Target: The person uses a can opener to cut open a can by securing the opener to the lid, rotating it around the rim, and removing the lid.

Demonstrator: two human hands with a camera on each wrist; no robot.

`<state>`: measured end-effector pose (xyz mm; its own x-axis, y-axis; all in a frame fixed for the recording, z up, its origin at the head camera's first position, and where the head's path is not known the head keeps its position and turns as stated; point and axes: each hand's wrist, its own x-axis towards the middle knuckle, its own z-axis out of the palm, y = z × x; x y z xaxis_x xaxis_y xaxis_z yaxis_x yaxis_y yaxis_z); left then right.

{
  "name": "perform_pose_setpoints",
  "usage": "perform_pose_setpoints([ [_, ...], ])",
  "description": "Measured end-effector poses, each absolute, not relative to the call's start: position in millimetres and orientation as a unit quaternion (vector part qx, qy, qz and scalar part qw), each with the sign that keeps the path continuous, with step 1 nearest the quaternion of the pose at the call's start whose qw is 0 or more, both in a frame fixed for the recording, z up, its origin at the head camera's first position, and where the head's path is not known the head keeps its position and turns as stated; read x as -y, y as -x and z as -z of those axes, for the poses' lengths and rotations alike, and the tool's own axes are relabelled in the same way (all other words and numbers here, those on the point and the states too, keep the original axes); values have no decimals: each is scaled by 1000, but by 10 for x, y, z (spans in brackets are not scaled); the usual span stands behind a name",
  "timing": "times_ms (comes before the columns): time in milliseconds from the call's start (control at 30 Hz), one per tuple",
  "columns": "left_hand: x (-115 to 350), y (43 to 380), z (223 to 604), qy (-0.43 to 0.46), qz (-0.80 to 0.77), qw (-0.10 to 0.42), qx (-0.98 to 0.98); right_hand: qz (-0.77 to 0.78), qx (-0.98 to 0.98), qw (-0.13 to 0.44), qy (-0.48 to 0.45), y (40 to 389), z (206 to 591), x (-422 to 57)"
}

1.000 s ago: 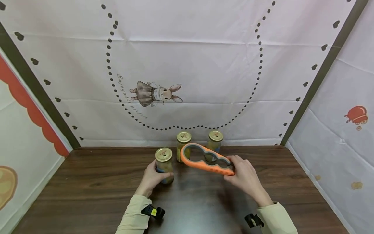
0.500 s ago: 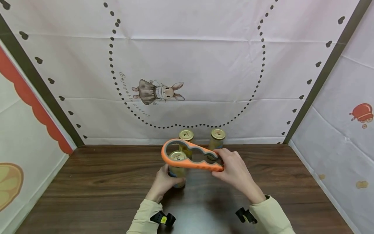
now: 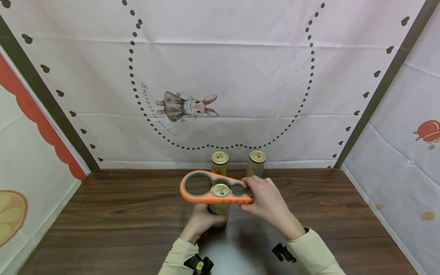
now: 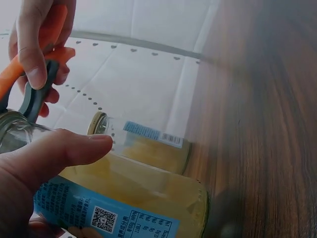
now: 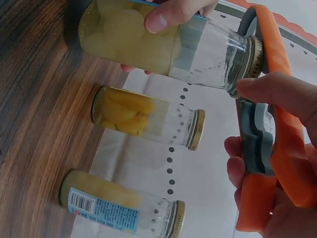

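My left hand (image 3: 203, 220) grips a glass jar (image 5: 143, 42) of pale fruit round its body, thumb on the near side. The jar has a gold lid (image 3: 221, 189) and a blue label (image 4: 106, 208). My right hand (image 3: 266, 202) holds the handle end of an orange jar opener (image 3: 203, 199) with a grey inner lining. In the head view the lid shows inside the middle opening of the opener. The right wrist view has the opener around the lid's edge, with my right thumb touching near the lid. How tightly the opener sits on the lid I cannot tell.
Behind stand two more gold-lidded jars: one with yellow-orange fruit (image 5: 126, 113), the other with pale fruit and a blue label (image 5: 104, 208). A white printed cloth (image 3: 240, 76) hangs behind the brown wooden table (image 3: 120, 221), with further cloths at both sides.
My left hand has brought the jar to the right. The opener has moved left and slightly lower, from above the rear jars to over the held jar's lid.
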<state>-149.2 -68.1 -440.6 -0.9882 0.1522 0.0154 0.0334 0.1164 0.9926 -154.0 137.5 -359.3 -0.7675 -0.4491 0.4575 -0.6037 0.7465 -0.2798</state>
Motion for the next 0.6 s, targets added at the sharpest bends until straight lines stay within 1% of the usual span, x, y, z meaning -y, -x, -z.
perform_pose_setpoints([
  [167, 668, 1464, 4415, -66, -653, 28, -754, -192, 924, 171, -282, 1517, 3625, -1389],
  [433, 679, 1437, 4447, -57, -656, 31, -752, -129, 939, 182, -261, 1463, 3655, -1464],
  [600, 698, 1424, 4465, -50, -646, 21, -761, -115, 942, 187, -255, 1449, 3703, -1508],
])
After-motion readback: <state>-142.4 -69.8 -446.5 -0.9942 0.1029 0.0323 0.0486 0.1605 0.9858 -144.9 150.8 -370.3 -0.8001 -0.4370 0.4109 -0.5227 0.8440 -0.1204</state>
